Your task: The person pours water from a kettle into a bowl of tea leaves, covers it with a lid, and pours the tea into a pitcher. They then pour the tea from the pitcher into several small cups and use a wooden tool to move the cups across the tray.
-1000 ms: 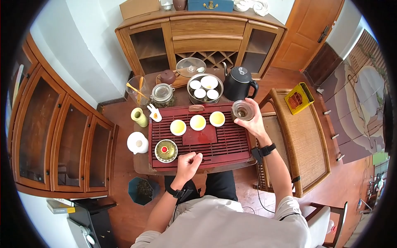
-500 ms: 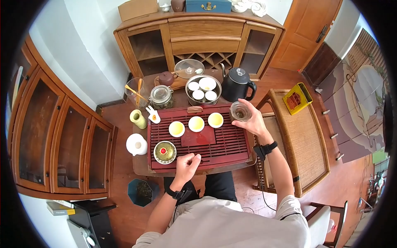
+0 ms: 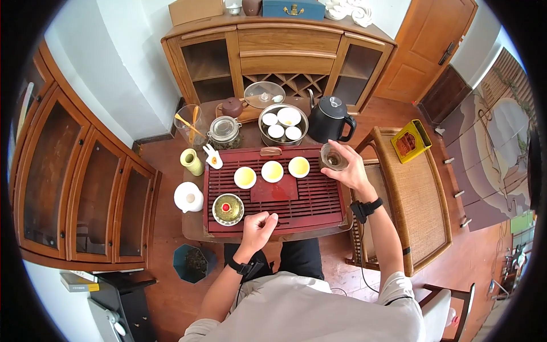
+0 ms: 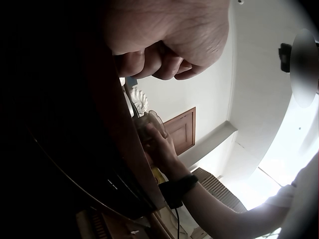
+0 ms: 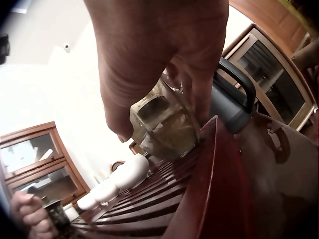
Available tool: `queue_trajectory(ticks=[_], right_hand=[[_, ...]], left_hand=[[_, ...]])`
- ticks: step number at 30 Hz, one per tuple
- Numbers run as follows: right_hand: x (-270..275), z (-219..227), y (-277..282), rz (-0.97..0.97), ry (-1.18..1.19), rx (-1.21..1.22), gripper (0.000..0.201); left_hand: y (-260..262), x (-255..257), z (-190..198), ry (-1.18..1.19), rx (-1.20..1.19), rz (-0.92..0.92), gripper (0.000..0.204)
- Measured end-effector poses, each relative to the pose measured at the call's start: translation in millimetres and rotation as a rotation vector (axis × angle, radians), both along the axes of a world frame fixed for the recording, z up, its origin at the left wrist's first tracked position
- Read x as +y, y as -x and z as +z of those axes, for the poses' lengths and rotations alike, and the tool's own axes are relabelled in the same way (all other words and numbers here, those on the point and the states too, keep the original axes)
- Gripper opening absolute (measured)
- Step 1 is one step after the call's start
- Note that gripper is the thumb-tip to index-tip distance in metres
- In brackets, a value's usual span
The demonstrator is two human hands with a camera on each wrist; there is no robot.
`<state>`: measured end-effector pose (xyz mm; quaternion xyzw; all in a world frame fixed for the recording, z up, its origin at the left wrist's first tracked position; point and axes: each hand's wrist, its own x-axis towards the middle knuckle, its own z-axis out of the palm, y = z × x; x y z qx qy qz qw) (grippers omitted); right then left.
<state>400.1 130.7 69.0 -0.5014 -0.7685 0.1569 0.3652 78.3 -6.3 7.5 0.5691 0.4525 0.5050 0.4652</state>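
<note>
My right hand [image 3: 349, 170] grips a clear glass pitcher [image 3: 331, 162] between thumb and fingers at the tray's back right corner. In the right wrist view the pitcher [image 5: 172, 132] stands upright, its base right at the slats. A dark red slatted tea tray [image 3: 319, 208] bears three white cups of pale yellow tea, the nearest cup [image 3: 298, 167] left of the pitcher. My left hand [image 3: 259, 231] rests curled at the tray's front edge, holding nothing. Left of it sits a patterned lidded bowl [image 3: 228, 210] with a red knob.
Behind the tray stand a black kettle [image 3: 331, 119], a metal pot [image 3: 302, 132] of white cups and a glass jar [image 3: 224, 131]. A white teapot [image 3: 188, 197] and a green vase-like holder [image 3: 191, 162] are at the left. A wicker stand [image 3: 424, 205] with a yellow tin [image 3: 410, 141] stands right.
My right hand has lowered slightly with the glass pitcher toward the tray's back right corner. My left hand has stayed at the front edge.
</note>
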Motion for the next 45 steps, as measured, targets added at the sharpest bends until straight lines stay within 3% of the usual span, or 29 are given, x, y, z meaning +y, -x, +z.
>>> queue_trajectory(ticks=[16, 30, 45], right_hand=[[-24.0, 34.6, -13.8, -0.045, 0.061, -0.083, 0.085], [-49.3, 67.7, -1.2, 0.294, 0.220, -0.256, 0.082], [-34.9, 76.9, 11.3, 0.431, 0.342, -0.420, 0.082]], left_hand=[[0.6, 0.8, -3.4, -0.014, -0.026, -0.005, 0.042], [0.3, 0.4, -0.9, -0.002, -0.057, -0.020, 0.048], [0.3, 1.0, -5.9, -0.029, -0.081, -0.014, 0.046]])
